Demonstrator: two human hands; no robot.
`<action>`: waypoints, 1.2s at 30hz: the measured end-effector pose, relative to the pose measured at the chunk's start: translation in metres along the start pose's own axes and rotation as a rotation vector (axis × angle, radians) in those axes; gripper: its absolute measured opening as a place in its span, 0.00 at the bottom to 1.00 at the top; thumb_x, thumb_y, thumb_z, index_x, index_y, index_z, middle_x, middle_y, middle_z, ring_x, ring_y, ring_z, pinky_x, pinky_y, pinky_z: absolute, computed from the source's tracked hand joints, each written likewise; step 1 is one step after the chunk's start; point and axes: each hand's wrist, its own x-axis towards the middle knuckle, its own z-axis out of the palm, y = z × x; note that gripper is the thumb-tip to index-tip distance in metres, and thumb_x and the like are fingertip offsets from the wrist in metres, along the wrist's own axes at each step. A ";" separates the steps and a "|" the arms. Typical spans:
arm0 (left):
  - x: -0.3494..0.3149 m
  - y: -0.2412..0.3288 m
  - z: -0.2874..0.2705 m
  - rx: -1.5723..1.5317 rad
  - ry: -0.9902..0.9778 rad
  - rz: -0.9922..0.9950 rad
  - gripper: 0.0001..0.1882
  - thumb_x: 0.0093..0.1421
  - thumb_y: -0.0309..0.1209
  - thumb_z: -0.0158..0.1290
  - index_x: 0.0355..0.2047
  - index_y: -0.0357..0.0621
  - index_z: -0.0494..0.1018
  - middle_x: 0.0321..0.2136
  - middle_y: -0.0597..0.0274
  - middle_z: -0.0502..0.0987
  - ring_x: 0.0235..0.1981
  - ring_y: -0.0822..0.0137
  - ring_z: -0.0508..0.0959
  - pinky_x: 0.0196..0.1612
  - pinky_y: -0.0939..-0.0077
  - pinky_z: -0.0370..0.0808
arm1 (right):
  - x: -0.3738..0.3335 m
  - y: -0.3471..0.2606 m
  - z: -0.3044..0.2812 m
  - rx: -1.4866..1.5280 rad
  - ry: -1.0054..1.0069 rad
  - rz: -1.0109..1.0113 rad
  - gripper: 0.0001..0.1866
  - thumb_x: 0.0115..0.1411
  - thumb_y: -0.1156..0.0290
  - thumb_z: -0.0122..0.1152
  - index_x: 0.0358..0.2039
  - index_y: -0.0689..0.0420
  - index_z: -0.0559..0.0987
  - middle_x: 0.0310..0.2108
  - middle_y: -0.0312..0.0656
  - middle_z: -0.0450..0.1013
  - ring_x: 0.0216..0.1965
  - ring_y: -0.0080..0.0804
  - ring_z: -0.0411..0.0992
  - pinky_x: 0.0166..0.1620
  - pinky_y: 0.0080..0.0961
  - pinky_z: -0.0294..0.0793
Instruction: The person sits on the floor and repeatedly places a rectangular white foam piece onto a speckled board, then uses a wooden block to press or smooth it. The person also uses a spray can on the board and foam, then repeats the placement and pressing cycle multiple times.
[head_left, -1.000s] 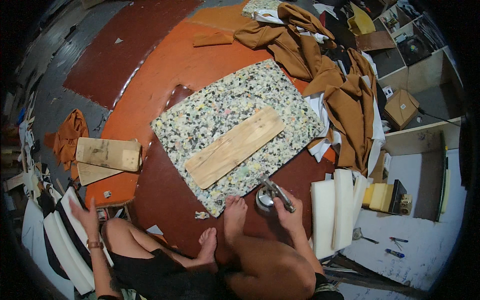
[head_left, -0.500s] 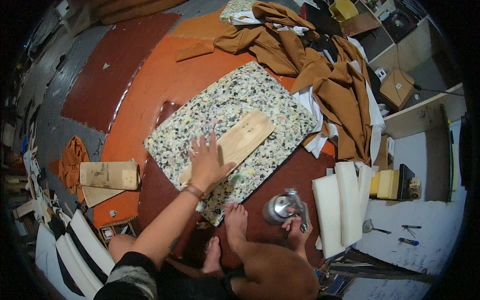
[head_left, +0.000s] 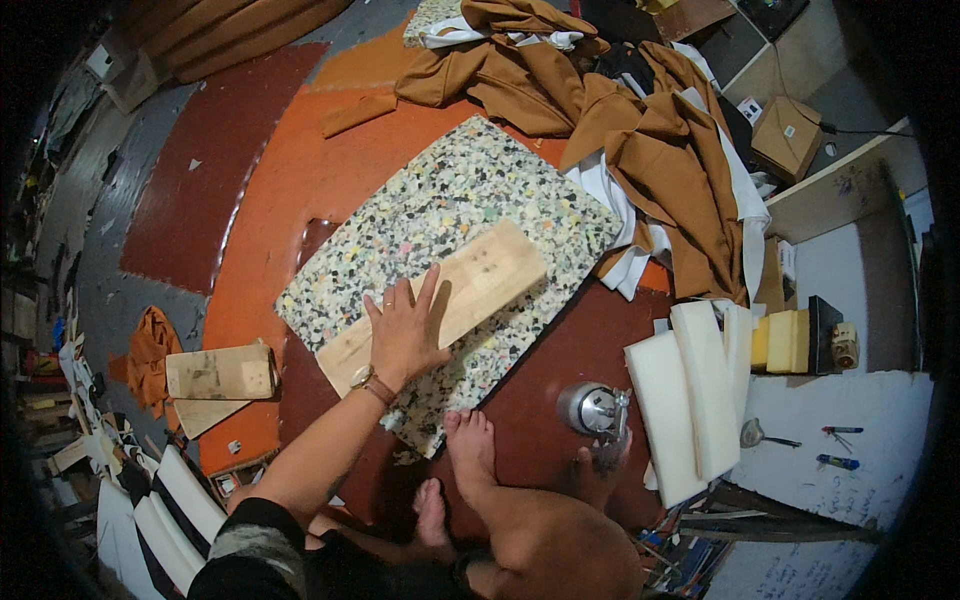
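Observation:
My left hand (head_left: 403,338) lies on a pale wooden board (head_left: 485,272), fingers spread. Under the board is a rectangular slab of speckled foam (head_left: 410,225), set at a slant on the dark red floor covering. My right hand (head_left: 598,468), partly blurred, is closed round the handle of a spray gun with a silver metal cup (head_left: 584,408). The gun is held over the red covering, right of the slab and apart from it. My bare foot (head_left: 470,440) is at the slab's near edge.
White foam pieces (head_left: 665,415) stand right of the spray gun. Brown fabric (head_left: 670,190) lies heaped beyond the slab. Two wooden pieces, one a block (head_left: 222,372), are at the left. A white surface (head_left: 800,450) with pens is at the right.
My left hand has settled on the board, and more of the board's near-left end shows. The spray gun in my right hand has moved right, toward the white foam. The view has shifted slightly.

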 end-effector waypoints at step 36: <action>-0.283 -0.160 -0.141 -0.107 0.134 -0.301 0.64 0.35 0.44 0.77 0.73 0.51 0.58 0.65 0.35 0.57 0.67 0.34 0.58 0.69 0.24 0.48 | 0.011 -0.117 0.271 0.256 -1.073 0.284 0.47 0.68 0.63 0.66 0.77 0.50 0.46 0.69 0.52 0.62 0.57 0.40 0.76 0.51 0.35 0.81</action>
